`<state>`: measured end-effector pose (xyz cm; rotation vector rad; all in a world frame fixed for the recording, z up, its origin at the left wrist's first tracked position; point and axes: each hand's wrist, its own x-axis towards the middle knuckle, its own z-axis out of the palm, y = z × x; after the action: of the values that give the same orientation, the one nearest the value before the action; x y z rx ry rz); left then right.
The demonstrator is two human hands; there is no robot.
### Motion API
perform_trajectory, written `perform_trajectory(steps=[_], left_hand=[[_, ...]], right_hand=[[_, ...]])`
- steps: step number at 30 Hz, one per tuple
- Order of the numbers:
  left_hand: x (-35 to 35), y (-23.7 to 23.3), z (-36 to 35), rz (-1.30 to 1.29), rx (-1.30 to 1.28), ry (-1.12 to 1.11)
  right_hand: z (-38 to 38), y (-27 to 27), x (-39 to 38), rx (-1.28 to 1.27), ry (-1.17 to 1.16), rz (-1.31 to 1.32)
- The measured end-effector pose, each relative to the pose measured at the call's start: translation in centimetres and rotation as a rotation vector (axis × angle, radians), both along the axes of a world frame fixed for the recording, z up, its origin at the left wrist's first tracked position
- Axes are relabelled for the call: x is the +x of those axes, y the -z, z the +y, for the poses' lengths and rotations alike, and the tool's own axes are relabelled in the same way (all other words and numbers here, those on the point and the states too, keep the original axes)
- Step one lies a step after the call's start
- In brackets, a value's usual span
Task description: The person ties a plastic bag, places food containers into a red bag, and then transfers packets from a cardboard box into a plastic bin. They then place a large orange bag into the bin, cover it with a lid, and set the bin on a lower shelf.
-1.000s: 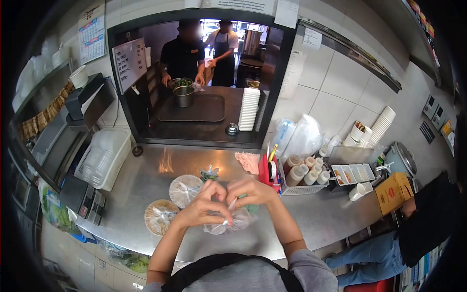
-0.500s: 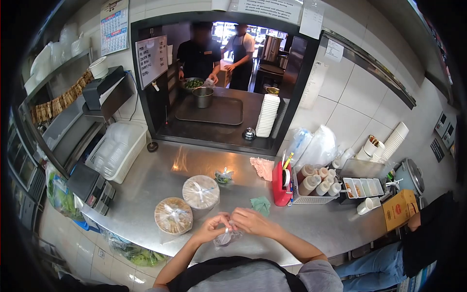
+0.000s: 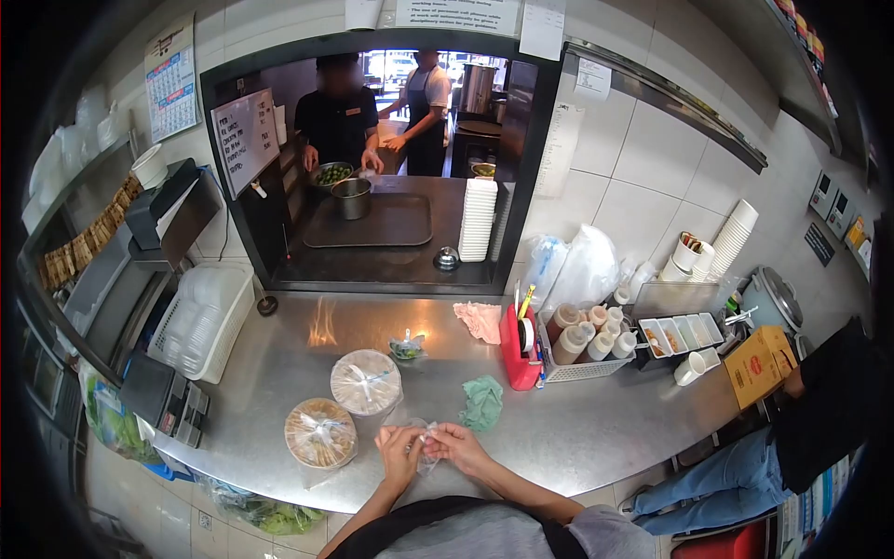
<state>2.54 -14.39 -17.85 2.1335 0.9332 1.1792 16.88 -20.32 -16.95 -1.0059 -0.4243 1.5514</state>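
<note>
Close to the counter's front edge, my left hand (image 3: pixel 399 455) and my right hand (image 3: pixel 454 445) meet with fingertips pinched on a small clear plastic bag (image 3: pixel 426 462). The bag is crumpled, and its contents are hard to make out. Left of my hands stand two round tubs wrapped in knotted clear plastic: a nearer tub (image 3: pixel 320 434) with a tan top and a farther tub (image 3: pixel 365 382) with a whiter top. A green cloth (image 3: pixel 481 402) lies crumpled to the right. Beyond it is a small bag with green contents (image 3: pixel 407 347).
A red holder with pens (image 3: pixel 521 349), a basket of squeeze bottles (image 3: pixel 585 368) and a pink cloth (image 3: pixel 478 321) are to the right. Stacked lids fill a white basket (image 3: pixel 228 349) at left. Two people stand beyond the pass-through; another person (image 3: pixel 819 410) is at far right.
My view has shifted, moving the scene leftward in frame. My hands stay together on the plastic bag, their fingers now in a different pinch. The person at far right shows more fully.
</note>
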Motion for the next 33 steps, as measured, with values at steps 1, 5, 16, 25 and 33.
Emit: perform_trajectory(steps=[1,5,16,25,33], left_hand=[[0.2,0.3,-0.1,-0.053,-0.075,-0.046],[1.3,4.4,0.3,-0.273,-0.455,-0.141],[2.0,3.9,0.9,-0.534,-0.788,-0.186],[1.3,4.6,1.0,-0.445,-0.677,-0.171],[1.1,6.0,2.1,-0.417,-0.918,-0.112]], right_hand=[[0.1,0.6,-0.3,0.146,0.051,-0.186],[0.6,0.8,-2.2,0.362,0.182,-0.770],[3.0,2.8,-4.1,0.442,0.404,-0.802],[4.3,4.1,-2.9,0.374,0.258,-0.772],[4.7,5.4,-1.8,0.412,0.134,-0.538]])
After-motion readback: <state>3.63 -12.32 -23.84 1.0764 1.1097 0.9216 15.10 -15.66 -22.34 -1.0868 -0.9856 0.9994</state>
